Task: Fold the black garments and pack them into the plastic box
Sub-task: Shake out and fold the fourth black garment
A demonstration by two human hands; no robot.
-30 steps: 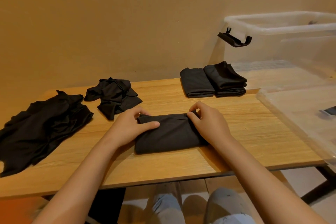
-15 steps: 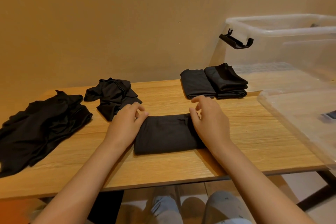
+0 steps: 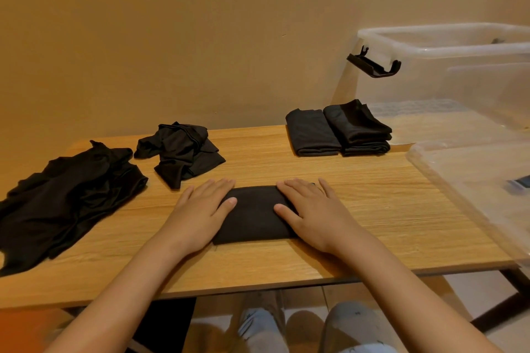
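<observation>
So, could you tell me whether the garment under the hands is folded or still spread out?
Folded: the garment is a compact rectangle, both palms pressing its ends flat on the table.

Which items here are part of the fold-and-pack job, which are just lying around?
Job:
- folded garment under left hand and right hand
- folded stack
- two unfolded garments
- plastic box

Lying around:
- clear lid
- table, only the work surface

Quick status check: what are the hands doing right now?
Left hand, right hand flat on folded garment. Two unfolded garments left. Plastic box open, nothing in the way.
</observation>
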